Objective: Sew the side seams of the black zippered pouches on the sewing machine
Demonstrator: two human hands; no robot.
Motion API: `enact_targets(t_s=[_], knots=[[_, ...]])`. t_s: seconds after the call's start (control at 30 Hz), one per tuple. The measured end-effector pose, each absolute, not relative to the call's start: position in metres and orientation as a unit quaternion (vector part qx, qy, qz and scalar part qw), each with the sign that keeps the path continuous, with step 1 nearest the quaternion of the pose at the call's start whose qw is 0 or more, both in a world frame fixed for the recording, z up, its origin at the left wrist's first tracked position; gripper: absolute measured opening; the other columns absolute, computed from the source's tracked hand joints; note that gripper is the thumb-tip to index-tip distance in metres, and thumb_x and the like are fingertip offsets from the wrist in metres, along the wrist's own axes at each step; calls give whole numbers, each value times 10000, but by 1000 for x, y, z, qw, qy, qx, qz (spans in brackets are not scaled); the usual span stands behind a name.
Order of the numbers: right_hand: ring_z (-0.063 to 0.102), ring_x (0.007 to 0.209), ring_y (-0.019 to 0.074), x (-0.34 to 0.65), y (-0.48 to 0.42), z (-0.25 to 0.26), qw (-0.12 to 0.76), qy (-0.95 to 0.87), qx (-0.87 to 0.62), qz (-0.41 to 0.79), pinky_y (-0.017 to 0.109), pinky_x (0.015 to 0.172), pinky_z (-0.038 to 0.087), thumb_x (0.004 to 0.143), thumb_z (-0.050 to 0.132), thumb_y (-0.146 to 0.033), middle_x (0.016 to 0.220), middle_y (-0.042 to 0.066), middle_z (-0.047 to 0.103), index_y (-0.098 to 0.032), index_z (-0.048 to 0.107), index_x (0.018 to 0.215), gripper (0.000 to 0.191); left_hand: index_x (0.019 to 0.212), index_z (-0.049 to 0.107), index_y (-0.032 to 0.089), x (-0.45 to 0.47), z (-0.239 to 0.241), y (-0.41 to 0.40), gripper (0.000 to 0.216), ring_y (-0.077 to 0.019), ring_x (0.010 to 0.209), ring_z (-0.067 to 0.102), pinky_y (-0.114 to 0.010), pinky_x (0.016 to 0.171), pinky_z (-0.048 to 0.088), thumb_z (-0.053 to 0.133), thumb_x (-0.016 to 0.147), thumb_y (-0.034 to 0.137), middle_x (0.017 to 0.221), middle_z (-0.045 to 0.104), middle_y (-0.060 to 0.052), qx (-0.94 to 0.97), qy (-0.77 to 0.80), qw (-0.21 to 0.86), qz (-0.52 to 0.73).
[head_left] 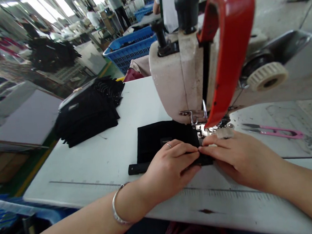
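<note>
A black fabric piece [152, 138] with a small label lies flat on the white sewing table, its right edge by the needle area of the sewing machine [172, 83]. Along its near edge runs a narrow black strip [138, 169]. My left hand [167, 169], with a ring and a silver bangle, presses on the cloth and strip, its fingers closed at the right end. My right hand [239, 157] meets it there, thumb and fingers pinching the cloth edge just in front of the presser foot. The fingertips partly cover the strip.
A stack of black fabric pieces [88, 111] sits at the table's back left. Pink thread snips [274, 130] lie right of the needle. A red guard [228, 47] fronts the machine head. Behind stand a blue crate [132, 49] and several people.
</note>
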State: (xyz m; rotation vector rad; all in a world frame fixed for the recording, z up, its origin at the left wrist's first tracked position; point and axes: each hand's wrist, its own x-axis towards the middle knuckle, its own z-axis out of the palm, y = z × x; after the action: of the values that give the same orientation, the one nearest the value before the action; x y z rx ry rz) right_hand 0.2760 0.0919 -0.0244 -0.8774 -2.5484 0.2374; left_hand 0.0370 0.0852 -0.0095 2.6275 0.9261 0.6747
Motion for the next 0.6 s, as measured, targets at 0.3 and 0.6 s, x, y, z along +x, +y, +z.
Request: enact_targets(t_s=[0.3,0.6], knots=[[640,822,258,271,97,-23,201,-908,-365,31,385,677,518,922,479,-143,1007,115,673,-148,656,1194,325,1093,724,173,37,-17,113,189,-195,995,685,-386,949,583,650,938,251,1093,739,-65,908,317,117,247],[663,865,239,274,99,-23,231,-901,-367,37,384,728,555,943,477,-120,1093,116,700,-159,618,1244,334,1098,724,161,36,-21,130,207,-212,1032,676,-376,977,566,670,916,241,1100,742,-63,910,310,86,261]])
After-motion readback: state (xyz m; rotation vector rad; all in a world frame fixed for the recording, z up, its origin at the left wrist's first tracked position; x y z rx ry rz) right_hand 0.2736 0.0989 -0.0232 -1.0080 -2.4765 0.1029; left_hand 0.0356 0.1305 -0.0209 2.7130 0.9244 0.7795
